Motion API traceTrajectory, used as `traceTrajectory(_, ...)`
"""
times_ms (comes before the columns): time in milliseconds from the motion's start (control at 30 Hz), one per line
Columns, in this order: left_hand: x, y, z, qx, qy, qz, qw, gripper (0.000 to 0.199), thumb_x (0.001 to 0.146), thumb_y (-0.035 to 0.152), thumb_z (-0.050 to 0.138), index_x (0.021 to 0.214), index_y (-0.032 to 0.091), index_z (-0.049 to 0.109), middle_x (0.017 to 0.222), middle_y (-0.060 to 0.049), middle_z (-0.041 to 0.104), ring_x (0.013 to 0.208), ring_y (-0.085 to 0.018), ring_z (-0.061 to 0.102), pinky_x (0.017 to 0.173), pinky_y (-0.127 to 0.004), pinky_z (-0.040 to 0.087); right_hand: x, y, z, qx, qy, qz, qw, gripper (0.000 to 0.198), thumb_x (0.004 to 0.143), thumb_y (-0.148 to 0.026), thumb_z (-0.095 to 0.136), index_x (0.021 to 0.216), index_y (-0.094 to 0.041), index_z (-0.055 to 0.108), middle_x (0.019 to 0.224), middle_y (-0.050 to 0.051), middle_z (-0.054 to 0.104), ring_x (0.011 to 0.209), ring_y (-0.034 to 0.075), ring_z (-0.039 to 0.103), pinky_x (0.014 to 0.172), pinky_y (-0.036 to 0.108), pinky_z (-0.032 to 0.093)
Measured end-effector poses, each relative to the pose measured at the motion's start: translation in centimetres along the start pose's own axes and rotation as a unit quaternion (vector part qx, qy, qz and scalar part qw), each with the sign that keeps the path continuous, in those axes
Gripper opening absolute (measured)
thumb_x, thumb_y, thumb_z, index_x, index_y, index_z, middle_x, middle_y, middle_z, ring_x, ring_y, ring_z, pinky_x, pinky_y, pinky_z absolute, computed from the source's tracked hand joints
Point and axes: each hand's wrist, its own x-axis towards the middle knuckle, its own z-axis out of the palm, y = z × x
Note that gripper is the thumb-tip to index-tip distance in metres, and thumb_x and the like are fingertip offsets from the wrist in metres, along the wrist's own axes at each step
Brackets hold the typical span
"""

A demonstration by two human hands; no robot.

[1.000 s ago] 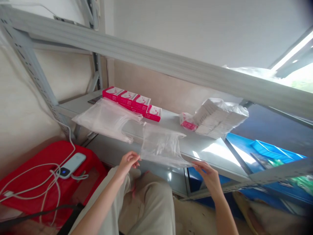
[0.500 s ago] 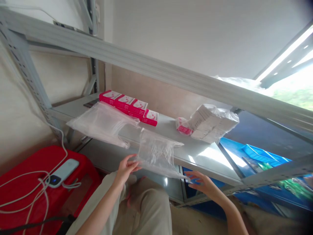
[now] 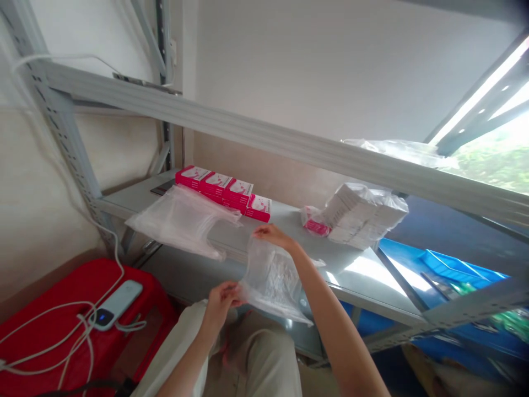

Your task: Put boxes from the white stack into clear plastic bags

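A clear plastic bag (image 3: 273, 278) hangs over the front edge of the grey shelf, between my hands. My left hand (image 3: 225, 298) pinches its lower left corner. At its upper left corner, on the shelf, my right hand (image 3: 275, 236) has its fingers closed on the plastic, and that forearm crosses in front of the bag's right side. To the left lies a pile of flat plastic bags (image 3: 177, 220), partly over the shelf edge. Behind it stands a row of pink and white boxes (image 3: 237, 190), some of them stacked.
Wrapped white boxes (image 3: 363, 215) and a small pink box in plastic (image 3: 316, 220) stand on the shelf at right. A metal crossbar (image 3: 248, 138) runs above. On a red stool (image 3: 161, 286) at left lie a power bank (image 3: 118, 303) and white cables. A blue basket (image 3: 458, 267) sits at far right.
My right hand has moved from the bag's lower right corner up and left to its upper left corner. My left hand keeps its hold. The view has shifted slightly.
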Motion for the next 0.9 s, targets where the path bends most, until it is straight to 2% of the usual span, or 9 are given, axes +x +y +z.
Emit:
traceTrajectory(200, -1.0, 0.4, -0.6, 0.065, 0.068, 0.084, 0.992, 0.053, 0.068, 0.062, 0.066, 0.090, 0.014, 0.063, 0.060, -0.005, 0.069, 0.052, -0.021, 0.067, 0.050, -0.027, 0.052, -3.0, -0.6, -0.4, 0.054, 0.107, -0.026, 0.992, 0.031, 0.068, -0.049, 0.066, 0.073, -0.019, 0.067, 0.067, -0.001, 0.063, 0.057, 0.012, 0.050, 0.059, 0.025, 0.041)
traceTrajectory(333, -2.1, 0.8, 0.2, 0.091, 0.071, 0.112, 0.987, 0.047, 0.075, 0.059, 0.060, 0.094, 0.016, 0.064, 0.061, -0.003, 0.068, 0.048, -0.018, 0.063, 0.047, -0.024, 0.047, -4.8, -1.5, -0.3, 0.040, 0.138, -0.039, 0.989, 0.035, 0.071, -0.055, 0.062, 0.073, -0.020, 0.062, 0.069, 0.000, 0.061, 0.063, 0.014, 0.053, 0.061, 0.026, 0.043)
traceTrajectory(433, -2.6, 0.8, 1.0, 0.078, 0.065, 0.114, 0.988, 0.048, 0.071, 0.059, 0.064, 0.094, 0.016, 0.065, 0.065, -0.003, 0.067, 0.048, -0.015, 0.058, 0.045, -0.023, 0.044, -5.6, -2.3, -0.1, 0.062, 0.151, -0.021, 0.986, 0.041, 0.072, -0.061, 0.060, 0.077, -0.021, 0.059, 0.062, -0.001, 0.057, 0.052, 0.014, 0.049, 0.050, 0.026, 0.041)
traceTrajectory(533, -2.6, 0.4, 1.2, 0.093, 0.061, 0.104, 0.988, 0.049, 0.059, 0.058, 0.074, 0.081, 0.015, 0.068, 0.055, 0.000, 0.060, 0.044, -0.013, 0.052, 0.043, -0.022, 0.041, -5.9, -3.3, 0.0, 0.057, 0.175, -0.023, 0.983, 0.044, 0.075, -0.063, 0.057, 0.083, -0.020, 0.059, 0.057, -0.001, 0.056, 0.045, 0.013, 0.045, 0.045, 0.026, 0.038)
traceTrajectory(633, -2.5, 0.2, 0.8, 0.104, 0.074, 0.109, 0.986, 0.048, 0.062, 0.060, 0.070, 0.075, 0.014, 0.069, 0.050, 0.000, 0.055, 0.039, -0.011, 0.046, 0.039, -0.021, 0.036, -5.9, -4.6, -0.2, -0.017, 0.205, -0.052, 0.977, 0.043, 0.080, -0.061, 0.052, 0.090, -0.020, 0.061, 0.059, 0.000, 0.060, 0.045, 0.014, 0.048, 0.049, 0.027, 0.038)
traceTrajectory(733, -2.9, 0.8, 0.3, 0.067, 0.098, 0.120, 0.986, 0.052, 0.069, 0.063, 0.064, 0.084, 0.013, 0.069, 0.059, -0.003, 0.061, 0.039, -0.010, 0.044, 0.038, -0.021, 0.034, -5.6, -6.3, -0.5, -0.137, 0.228, -0.084, 0.960, 0.039, 0.085, -0.055, 0.049, 0.094, -0.020, 0.064, 0.061, 0.001, 0.062, 0.048, 0.015, 0.051, 0.054, 0.027, 0.038)
traceTrajectory(900, -3.8, 4.1, -0.4, 0.004, 0.136, 0.138, 0.981, 0.051, 0.071, 0.064, 0.063, 0.089, 0.016, 0.065, 0.060, -0.001, 0.057, 0.045, -0.011, 0.047, 0.044, -0.022, 0.038, -2.5, -10.3, -0.3, -0.241, 0.241, -0.125, 0.932, 0.039, 0.088, -0.051, 0.045, 0.098, -0.021, 0.068, 0.058, 0.001, 0.061, 0.048, 0.015, 0.050, 0.054, 0.026, 0.036)
